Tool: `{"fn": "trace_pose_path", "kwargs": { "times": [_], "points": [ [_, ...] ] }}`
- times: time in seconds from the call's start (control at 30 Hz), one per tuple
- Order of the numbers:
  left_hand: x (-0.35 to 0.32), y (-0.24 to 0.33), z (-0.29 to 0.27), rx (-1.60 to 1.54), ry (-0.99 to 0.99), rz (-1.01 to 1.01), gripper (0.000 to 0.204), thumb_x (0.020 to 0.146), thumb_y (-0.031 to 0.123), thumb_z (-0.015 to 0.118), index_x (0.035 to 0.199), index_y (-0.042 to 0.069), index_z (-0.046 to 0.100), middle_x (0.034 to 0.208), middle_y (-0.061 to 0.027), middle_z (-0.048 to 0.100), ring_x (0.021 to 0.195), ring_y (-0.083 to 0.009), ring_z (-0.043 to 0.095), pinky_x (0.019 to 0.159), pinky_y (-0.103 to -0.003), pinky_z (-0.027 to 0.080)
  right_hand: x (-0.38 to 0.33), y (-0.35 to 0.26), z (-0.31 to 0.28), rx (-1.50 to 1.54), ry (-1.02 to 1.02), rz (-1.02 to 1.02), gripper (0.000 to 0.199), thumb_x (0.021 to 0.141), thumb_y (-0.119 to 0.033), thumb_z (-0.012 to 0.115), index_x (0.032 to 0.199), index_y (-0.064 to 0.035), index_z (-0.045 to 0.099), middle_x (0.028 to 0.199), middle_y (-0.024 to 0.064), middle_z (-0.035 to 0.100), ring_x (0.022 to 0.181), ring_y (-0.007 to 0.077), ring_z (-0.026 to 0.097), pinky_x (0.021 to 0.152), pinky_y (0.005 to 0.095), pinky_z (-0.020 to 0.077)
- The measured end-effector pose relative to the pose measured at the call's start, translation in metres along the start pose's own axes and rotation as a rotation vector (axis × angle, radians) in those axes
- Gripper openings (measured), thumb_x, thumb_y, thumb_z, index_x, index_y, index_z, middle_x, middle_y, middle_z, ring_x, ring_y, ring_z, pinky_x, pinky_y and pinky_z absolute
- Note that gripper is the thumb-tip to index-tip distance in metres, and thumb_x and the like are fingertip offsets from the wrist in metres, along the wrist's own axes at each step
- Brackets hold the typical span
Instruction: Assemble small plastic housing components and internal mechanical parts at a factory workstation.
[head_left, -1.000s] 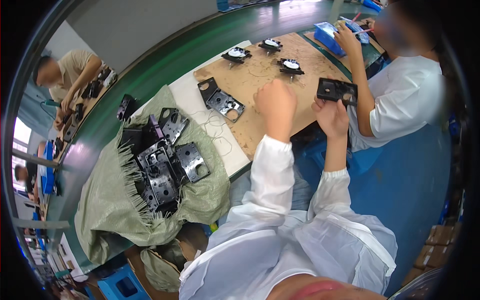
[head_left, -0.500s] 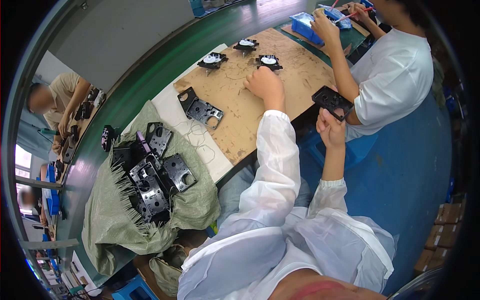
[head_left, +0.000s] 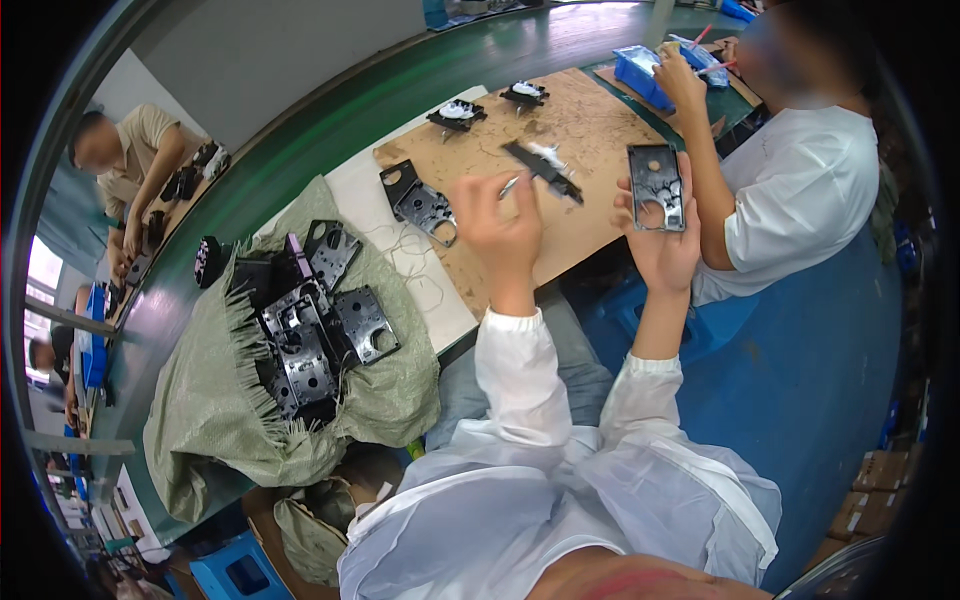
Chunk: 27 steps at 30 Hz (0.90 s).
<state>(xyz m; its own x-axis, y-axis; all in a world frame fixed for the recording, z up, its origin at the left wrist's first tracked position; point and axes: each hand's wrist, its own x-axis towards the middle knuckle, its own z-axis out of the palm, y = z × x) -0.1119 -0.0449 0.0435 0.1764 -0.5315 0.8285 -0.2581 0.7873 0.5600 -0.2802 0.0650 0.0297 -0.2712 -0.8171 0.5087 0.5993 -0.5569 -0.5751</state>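
My right hand (head_left: 668, 255) holds a black rectangular plastic housing (head_left: 648, 172) with a large round hole, its ribbed face toward me. In my left hand (head_left: 500, 232), blurred by motion, the fingers are closed at a black mechanism (head_left: 562, 184) with white plastic parts, tilted over the brown board. A shiny metal piece (head_left: 509, 187) shows at the fingertips; the exact grip is partly hidden. Two similar mechanisms with white wheels, one (head_left: 458, 114) nearer and another (head_left: 525, 93) farther, stand on the board. Left of my left hand lies another black housing (head_left: 418, 203).
A brown board (head_left: 480, 262) covers the bench beside a white sheet with loose thread. At left, a green woven sack (head_left: 210, 410) holds several black housings (head_left: 300, 345). A co-worker in white (head_left: 800, 190) sits at right by blue bins (head_left: 640, 76); another person works far left.
My left hand has drawn back toward me from the far side of the board, bringing the nearest mechanism along. My right hand has turned the housing upright, showing its ribbed face.
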Motion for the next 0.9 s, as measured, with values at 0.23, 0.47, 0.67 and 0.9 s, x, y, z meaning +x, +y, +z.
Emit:
{"fn": "trace_pose_path", "kwargs": {
  "times": [0.23, 0.47, 0.67, 0.9],
  "points": [
    [0.02, 0.009, -0.058, -1.039, 0.285, -0.68, 0.023, 0.101, 0.028, 0.051, 0.097, 0.005, 0.054, 0.084, -0.0057, 0.062, 0.066, -0.0128, 0.063, 0.051, -0.026, 0.051, 0.021, 0.071, 0.071, -0.123, -0.001, 0.056, 0.086, 0.091, -0.034, 0.054, 0.156, -0.0246, -0.001, 0.121, 0.0244, 0.056, 0.112, 0.0395, 0.06, 0.099, 0.0504, 0.0467],
    [0.015, -0.007, -0.067, -0.791, 0.237, -0.75, 0.023, 0.101, 0.024, 0.05, 0.086, 0.008, 0.054, 0.074, 0.0036, 0.052, 0.064, -0.0042, 0.048, 0.056, -0.02, 0.039, 0.013, 0.097, 0.098, -0.107, -0.026, 0.275, 0.075, 0.09, -0.036, 0.054, 0.151, -0.0043, 0.023, 0.122, 0.0157, 0.055, 0.116, 0.0269, 0.057, 0.097, 0.0425, 0.0487],
    [0.009, -0.014, -0.061, -0.715, 0.179, -0.721, 0.025, 0.101, 0.023, 0.05, 0.081, 0.008, 0.053, 0.072, 0.0054, 0.048, 0.062, -0.0029, 0.042, 0.056, -0.02, 0.034, 0.006, 0.094, 0.109, -0.161, 0.043, 0.372, 0.075, 0.089, -0.038, 0.054, 0.15, -0.0034, 0.028, 0.123, 0.0083, 0.053, 0.111, 0.0146, 0.054, 0.087, 0.031, 0.0492],
    [0.006, -0.014, -0.059, -0.716, 0.188, -0.717, 0.024, 0.101, 0.022, 0.05, 0.081, 0.008, 0.052, 0.071, 0.0051, 0.048, 0.062, -0.0029, 0.041, 0.056, -0.02, 0.033, 0.009, 0.094, 0.109, -0.218, -0.028, 0.364, 0.074, 0.09, -0.035, 0.053, 0.151, -0.003, 0.026, 0.127, 0.0103, 0.052, 0.109, 0.0132, 0.054, 0.087, 0.0283, 0.047]
  ]
}}
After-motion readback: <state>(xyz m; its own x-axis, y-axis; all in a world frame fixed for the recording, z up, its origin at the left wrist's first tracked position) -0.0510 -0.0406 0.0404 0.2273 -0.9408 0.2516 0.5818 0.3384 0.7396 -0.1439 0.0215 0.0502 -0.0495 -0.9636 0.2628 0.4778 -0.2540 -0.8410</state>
